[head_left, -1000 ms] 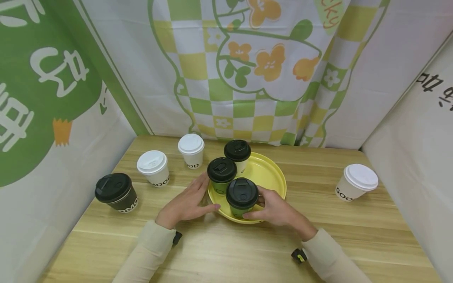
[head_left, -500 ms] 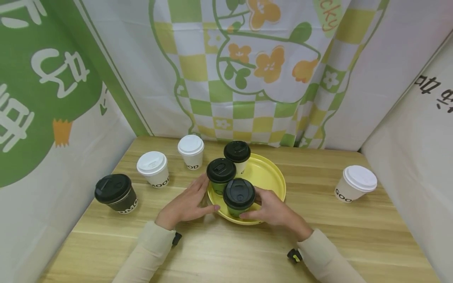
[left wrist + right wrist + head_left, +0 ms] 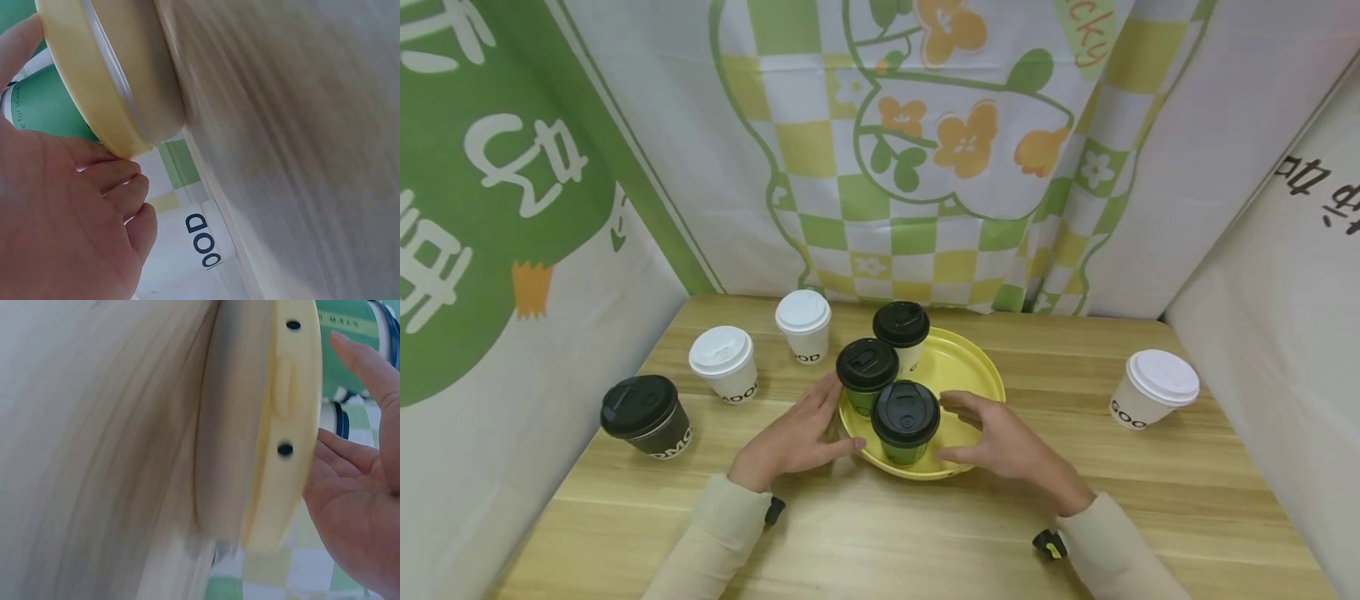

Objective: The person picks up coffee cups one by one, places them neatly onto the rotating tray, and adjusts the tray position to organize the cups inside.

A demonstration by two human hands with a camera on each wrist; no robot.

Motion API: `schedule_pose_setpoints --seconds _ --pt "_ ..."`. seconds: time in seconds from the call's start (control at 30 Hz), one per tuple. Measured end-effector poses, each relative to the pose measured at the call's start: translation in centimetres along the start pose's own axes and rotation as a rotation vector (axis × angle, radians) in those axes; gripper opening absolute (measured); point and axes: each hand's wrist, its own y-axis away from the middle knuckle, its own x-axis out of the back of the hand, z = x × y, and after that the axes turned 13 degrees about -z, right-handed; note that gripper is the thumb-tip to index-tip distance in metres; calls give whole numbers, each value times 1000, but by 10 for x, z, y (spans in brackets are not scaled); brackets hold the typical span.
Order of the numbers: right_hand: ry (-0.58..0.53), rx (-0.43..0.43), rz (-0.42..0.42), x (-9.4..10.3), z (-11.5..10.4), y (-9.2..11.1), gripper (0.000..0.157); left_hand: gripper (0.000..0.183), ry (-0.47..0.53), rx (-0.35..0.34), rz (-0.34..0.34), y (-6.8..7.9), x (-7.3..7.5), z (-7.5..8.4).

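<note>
A round yellow tray [image 3: 973, 371] bears three lidded paper cups at its left side. The front green cup [image 3: 906, 429] has a black lid, with a second green cup [image 3: 867, 375] behind it and a white cup with a black lid [image 3: 902, 327] at the back. My left hand [image 3: 793, 437] lies along the tray's left rim; in the left wrist view its fingertips touch the rim [image 3: 94, 81] and the fingers are extended. My right hand [image 3: 1003, 437] is over the tray's right side, thumb and fingers spread, with a gap between it and the front green cup.
Left of the tray stand a black cup [image 3: 651, 417] and two white cups with white lids [image 3: 726, 367] [image 3: 805, 327]. Another white cup [image 3: 1152, 389] stands far right. Cloth walls [image 3: 887, 225] enclose the wooden table [image 3: 880, 542] at the back and sides.
The front green cup slid slightly left, close to the second green cup. My right hand then let go of it and drew back to the right. My left hand stayed at the rim.
</note>
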Motion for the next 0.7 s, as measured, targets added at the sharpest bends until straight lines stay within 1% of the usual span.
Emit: schedule_pose_setpoints --seconds 0.23,0.47,0.7 --pt "29 -16 113 21 15 37 85 107 8 2 -5 -1 -1 -1" --pt "102 -124 205 45 29 83 82 108 25 26 -26 1 -1 -1" --pt "31 -198 277 58 47 124 82 105 11 7 -19 0 1 -2"
